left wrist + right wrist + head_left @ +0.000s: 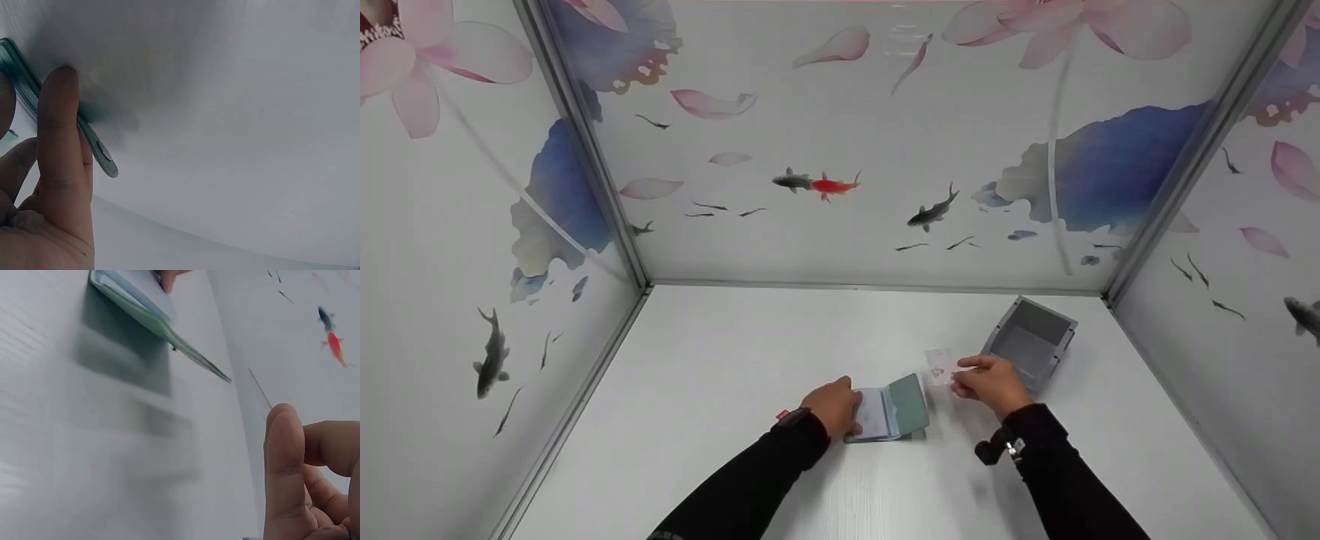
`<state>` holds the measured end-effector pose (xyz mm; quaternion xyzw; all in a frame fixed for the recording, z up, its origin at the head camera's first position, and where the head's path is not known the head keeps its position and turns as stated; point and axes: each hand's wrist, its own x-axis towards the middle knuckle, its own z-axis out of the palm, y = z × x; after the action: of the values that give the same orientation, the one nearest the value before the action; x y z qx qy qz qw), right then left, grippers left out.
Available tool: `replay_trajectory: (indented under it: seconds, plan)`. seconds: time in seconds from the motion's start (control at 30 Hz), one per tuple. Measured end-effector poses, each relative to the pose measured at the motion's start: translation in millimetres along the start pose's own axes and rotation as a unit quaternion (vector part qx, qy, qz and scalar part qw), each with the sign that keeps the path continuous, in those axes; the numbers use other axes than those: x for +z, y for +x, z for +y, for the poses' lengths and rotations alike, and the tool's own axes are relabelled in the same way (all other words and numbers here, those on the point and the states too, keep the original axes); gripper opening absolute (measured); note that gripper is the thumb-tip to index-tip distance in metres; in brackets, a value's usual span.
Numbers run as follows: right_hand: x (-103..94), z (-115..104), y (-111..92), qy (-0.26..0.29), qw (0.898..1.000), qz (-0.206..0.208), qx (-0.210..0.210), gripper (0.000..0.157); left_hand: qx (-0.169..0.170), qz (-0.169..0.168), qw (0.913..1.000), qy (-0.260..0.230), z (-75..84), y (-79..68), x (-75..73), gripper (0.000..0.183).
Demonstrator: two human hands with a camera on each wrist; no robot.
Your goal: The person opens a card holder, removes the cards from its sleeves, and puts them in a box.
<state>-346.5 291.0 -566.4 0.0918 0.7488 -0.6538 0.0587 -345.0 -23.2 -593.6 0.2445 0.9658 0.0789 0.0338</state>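
Observation:
My left hand [834,407] grips the left side of an open, green-covered card holder [910,405] with pale inner pages. In the left wrist view, the fingers lie along the green cover [101,151]. To the right, my right hand [994,384] pinches a thin, see-through card [939,366] with small pink marks between thumb and fingers. That card stands just right of the holder's raised green flap; whether the two touch is unclear from the head view. The right wrist view shows the card [260,389] edge-on and apart from the green flap [202,363].
A grey plastic bin [1063,358] stands tilted in view at the back right, just behind my right hand. White panels printed with fish and lotus flowers wall in the white tabletop [735,337] at the back and both sides.

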Motion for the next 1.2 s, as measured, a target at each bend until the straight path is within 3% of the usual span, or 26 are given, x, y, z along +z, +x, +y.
replay_trajectory:
  seconds: [0.13, 0.33, 0.67, 0.9, 1.2]
  plan:
    - [-27.1, -2.2, 1.1, 0.031, 0.998, 0.051, 0.007, 0.054, -0.004, -0.006, 1.0000, -0.006, -1.6, -1.2, -0.6, 0.035]
    - [-58.7, -1.6, 2.4, 0.026, 0.991, 0.133, 0.007, 0.054, -0.004, -0.006, 0.9999, -0.014, -5.6, 0.0, 1.7, 0.031]
    - [-74.3, -2.9, 2.4, 0.041, 0.980, 0.194, -0.027, 0.042, 0.003, 0.008, 0.9999, -0.010, -5.8, -4.6, -0.9, 0.032]
    - [-74.8, -8.8, 12.1, -0.062, 0.977, 0.198, -0.048, 0.035, 0.004, 0.004, 1.0000, -0.002, -4.9, -6.1, -2.9, 0.034]
    - [-70.8, -11.4, 32.3, -0.235, 0.948, 0.204, -0.071, 0.034, 0.001, -0.001, 1.0000, -0.001, -3.0, -1.0, 0.5, 0.034]
